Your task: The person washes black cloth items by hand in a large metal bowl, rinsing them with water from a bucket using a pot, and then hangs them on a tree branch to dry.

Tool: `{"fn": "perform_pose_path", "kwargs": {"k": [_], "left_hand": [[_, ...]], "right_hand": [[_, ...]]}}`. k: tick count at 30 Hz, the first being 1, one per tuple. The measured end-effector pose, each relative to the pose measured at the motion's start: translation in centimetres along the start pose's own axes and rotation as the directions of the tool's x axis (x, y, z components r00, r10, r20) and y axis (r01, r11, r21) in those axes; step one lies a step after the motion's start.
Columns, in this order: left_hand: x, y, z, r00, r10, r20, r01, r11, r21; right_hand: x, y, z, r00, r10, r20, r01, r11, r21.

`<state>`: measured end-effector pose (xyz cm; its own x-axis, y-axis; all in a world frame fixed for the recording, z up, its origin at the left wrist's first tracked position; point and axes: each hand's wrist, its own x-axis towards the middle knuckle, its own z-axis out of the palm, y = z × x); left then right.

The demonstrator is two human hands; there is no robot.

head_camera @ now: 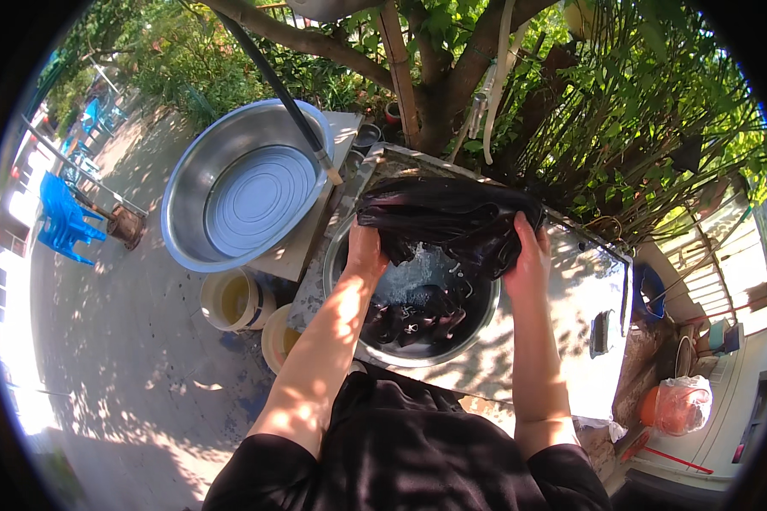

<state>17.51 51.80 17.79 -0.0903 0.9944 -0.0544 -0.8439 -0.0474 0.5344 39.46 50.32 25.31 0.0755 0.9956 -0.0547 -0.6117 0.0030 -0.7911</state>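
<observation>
A wet black cloth garment (447, 214) is stretched between my two hands above a round metal basin (491, 313). My left hand (365, 248) grips its left end, and my right hand (529, 252) grips its right end. The lower folds hang down into the basin's mouth. Inside the basin are soapy-looking water (415, 274) and more dark wet cloth (415, 316) with small white markings. Part of the basin's far rim is hidden behind the raised garment.
A large metal basin (185, 211) stands on a board at the left, with a dark pole (275, 83) across its rim. Buckets (263, 306) sit below it. The washing basin rests on a stone slab (569, 287). A tap (479, 105) and tree trunk (431, 128) stand behind.
</observation>
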Motion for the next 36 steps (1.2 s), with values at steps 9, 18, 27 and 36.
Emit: {"fn": "perform_pose_path", "kwargs": {"k": [9,18,27,36], "left_hand": [[-3.5,-2.0,-1.3,0.998,0.062,0.019,-0.018,-0.011,1.0],[-5.1,-8.1,-13.8,0.905,-0.362,-0.225,-0.053,-0.619,0.783],[-2.0,-12.0,-19.8,0.806,-0.44,-0.395,0.0,-0.668,0.744],[-3.0,0.3,-2.4,0.904,-0.258,0.341,-0.346,0.03,0.938]], "right_hand": [[0.7,12.6,-10.6,0.998,-0.041,0.037,0.05,0.396,-0.917],[-1.1,17.2,-6.4,0.8,0.58,0.156,0.43,-0.37,-0.824],[1.5,21.4,-8.3,0.782,0.621,-0.058,0.219,-0.36,-0.907],[2.5,13.9,-3.5,0.653,0.299,0.696,0.655,0.238,-0.717]]}}
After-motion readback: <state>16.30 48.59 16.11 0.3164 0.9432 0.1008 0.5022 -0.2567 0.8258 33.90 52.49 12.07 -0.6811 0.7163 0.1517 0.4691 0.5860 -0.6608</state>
